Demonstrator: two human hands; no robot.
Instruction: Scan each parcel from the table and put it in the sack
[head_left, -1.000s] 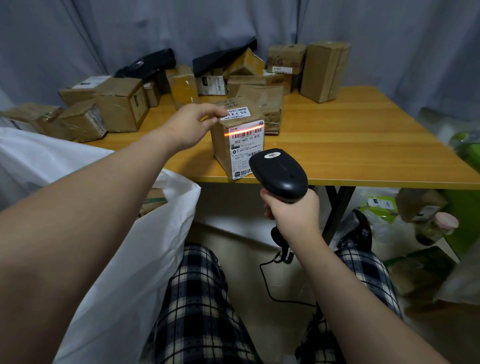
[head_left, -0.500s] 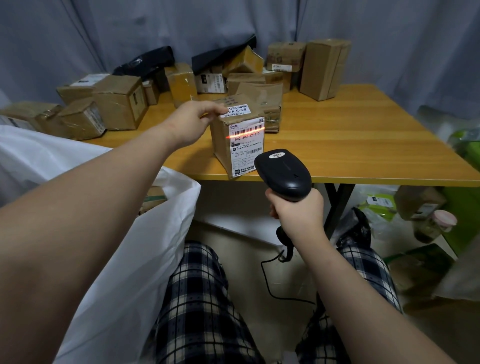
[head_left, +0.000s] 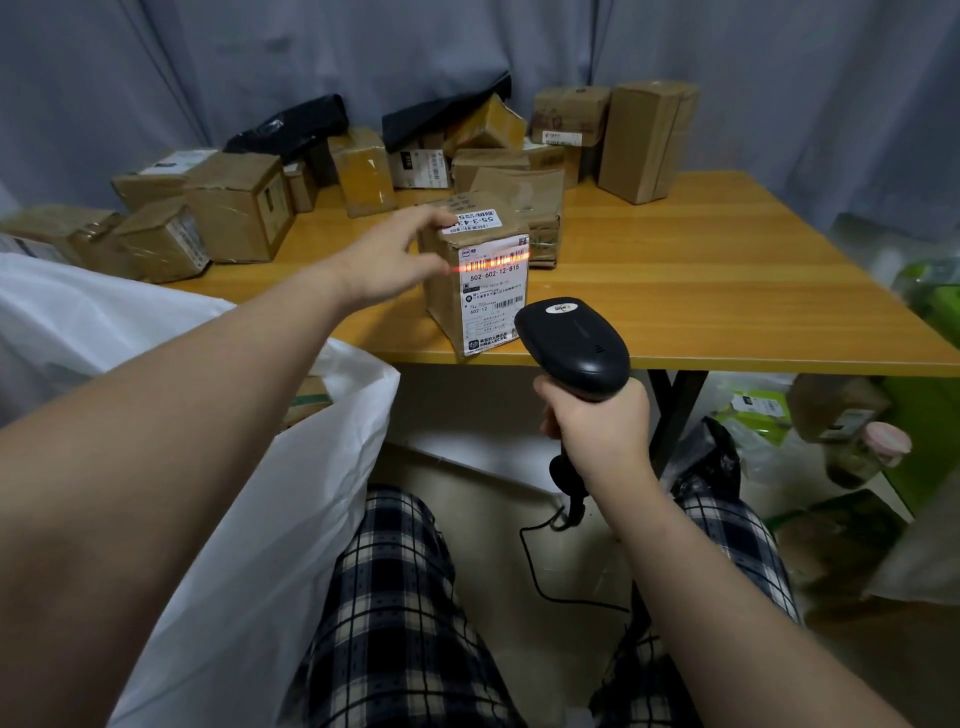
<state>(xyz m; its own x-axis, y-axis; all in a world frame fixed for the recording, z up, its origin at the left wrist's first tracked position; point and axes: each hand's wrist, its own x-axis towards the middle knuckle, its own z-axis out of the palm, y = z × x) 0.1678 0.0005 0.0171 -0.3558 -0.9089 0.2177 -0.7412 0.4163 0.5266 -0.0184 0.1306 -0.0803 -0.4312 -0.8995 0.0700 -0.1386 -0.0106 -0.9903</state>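
A brown cardboard parcel (head_left: 444, 291) with a white shipping label stands upright at the front edge of the wooden table (head_left: 701, 291). My left hand (head_left: 389, 254) holds it at its top left corner, fingers over the top and thumb on the side. My right hand (head_left: 597, 426) grips the handle of a black barcode scanner (head_left: 574, 348), just in front of and below the parcel. The scanner's red line falls across the label's top barcode. The white sack (head_left: 249, 519) stands open at my lower left, with a box partly visible inside.
Several more cardboard parcels (head_left: 234, 208) and black bags (head_left: 291, 124) are piled along the back and left of the table, against a grey curtain. The scanner's cable (head_left: 550, 561) hangs between my knees. Bags, boxes and a jar (head_left: 867, 452) clutter the floor at right.
The red scan line has moved up onto the label's top barcode and now spills left toward my thumb. My left hand's fingers have shifted on the parcel's top corner. The scanner has barely moved.
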